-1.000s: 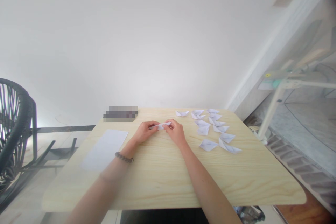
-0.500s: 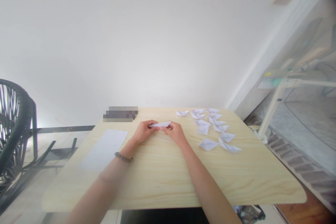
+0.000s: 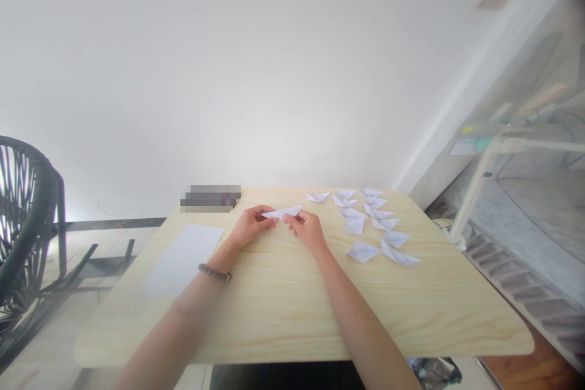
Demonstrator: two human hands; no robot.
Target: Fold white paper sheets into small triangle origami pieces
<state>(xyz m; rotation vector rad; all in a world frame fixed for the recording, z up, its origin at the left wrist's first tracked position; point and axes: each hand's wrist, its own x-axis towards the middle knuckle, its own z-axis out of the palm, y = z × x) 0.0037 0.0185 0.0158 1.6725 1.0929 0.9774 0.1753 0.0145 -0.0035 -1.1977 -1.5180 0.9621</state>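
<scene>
Between my two hands is a folded white paper boat (image 3: 281, 213), long and narrow with pointed ends, held above the table. My left hand (image 3: 251, 224) pinches its left end, thumb in front and fingers behind. At the right end, the thumb and fingers of my right hand (image 3: 305, 229) close on the paper. Several finished-looking folded paper boats (image 3: 363, 250) lie to the right of my right hand. A stack or sheet of plain white paper (image 3: 185, 259) rests left of my left forearm, partly covered by it.
The pale wooden table (image 3: 274, 311) stands against a white wall (image 3: 292, 73). A blurred-out dark object (image 3: 209, 197) lies at its back left. On the left is a black woven chair (image 3: 31, 213); a white metal frame (image 3: 475, 195) stands on the right.
My hands have moved slightly apart, and the paper boat's right end has tilted up. The other boats and the flat paper stay in place.
</scene>
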